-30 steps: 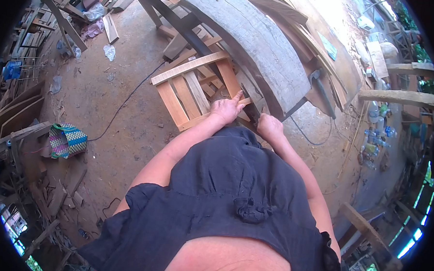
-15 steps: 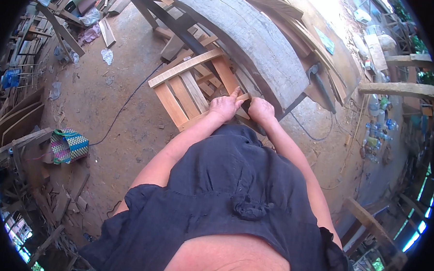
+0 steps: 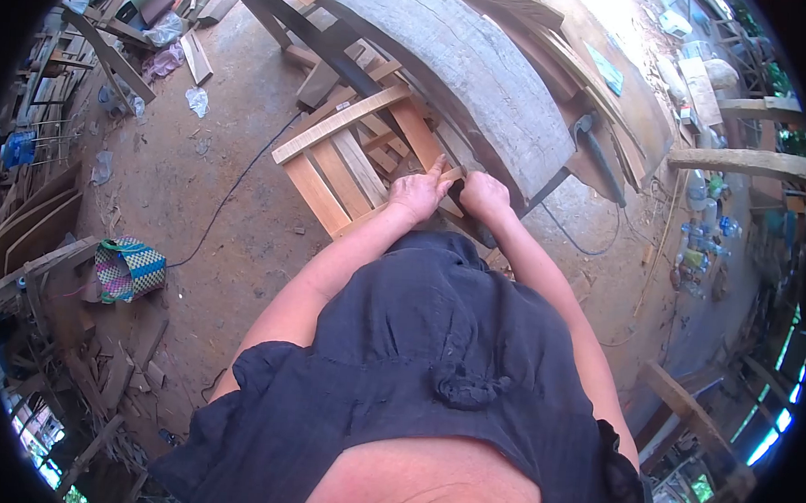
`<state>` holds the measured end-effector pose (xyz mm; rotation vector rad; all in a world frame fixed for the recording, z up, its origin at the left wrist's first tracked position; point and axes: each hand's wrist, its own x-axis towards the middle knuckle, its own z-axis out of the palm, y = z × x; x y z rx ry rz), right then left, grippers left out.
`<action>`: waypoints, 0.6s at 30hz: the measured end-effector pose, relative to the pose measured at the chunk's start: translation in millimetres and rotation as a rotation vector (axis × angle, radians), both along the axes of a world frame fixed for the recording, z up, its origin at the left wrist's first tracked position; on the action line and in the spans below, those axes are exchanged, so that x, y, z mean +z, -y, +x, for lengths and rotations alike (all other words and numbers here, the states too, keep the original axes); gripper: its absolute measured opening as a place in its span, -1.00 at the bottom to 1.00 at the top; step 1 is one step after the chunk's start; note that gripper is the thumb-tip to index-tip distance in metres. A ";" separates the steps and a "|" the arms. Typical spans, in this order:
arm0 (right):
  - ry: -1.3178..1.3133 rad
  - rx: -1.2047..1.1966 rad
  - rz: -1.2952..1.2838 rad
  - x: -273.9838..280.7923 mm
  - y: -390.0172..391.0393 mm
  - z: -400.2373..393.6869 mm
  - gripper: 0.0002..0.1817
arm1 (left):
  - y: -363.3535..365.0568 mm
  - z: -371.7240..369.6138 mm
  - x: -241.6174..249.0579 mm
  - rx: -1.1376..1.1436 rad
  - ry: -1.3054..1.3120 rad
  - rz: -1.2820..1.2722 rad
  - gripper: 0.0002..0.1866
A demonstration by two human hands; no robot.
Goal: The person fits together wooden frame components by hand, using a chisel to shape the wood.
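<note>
A slatted wooden frame (image 3: pixel 341 127) is tilted beside the thick grey wooden bench (image 3: pixel 456 60), just in front of my body. My left hand (image 3: pixel 416 196) is closed on the near right corner of the frame, its index finger stretched along the wood. Close by on the right, my right hand (image 3: pixel 484 197) is a fist near the end of the frame's rail, at the bench's near edge. What it holds, if anything, is hidden by the fingers.
A hammer (image 3: pixel 596 156) lies to the right of the bench by stacked boards. A woven basket (image 3: pixel 131 269) stands at the left, with a dark cable on the floor. Plastic bottles (image 3: pixel 699 237) lie at the right, wood scraps at lower left.
My right hand has shifted slightly and its fingers look more tightly closed. The frame has moved a little up and left; my left hand stays on it.
</note>
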<state>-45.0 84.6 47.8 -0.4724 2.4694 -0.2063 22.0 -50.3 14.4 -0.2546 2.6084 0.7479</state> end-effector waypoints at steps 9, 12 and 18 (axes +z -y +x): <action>0.005 0.024 0.020 21.5 -34.9 28.1 -0.77 | -0.7 -0.3 -0.7 0.015 0.043 -0.035 -0.40; -0.007 0.002 0.033 23.0 -43.2 35.2 -0.75 | -1.3 -1.2 -0.6 0.011 0.046 -0.032 -0.39; 0.002 -0.002 -0.014 -2.9 -10.6 7.1 -0.78 | -2.1 -1.7 0.1 -0.004 0.038 -0.025 -0.39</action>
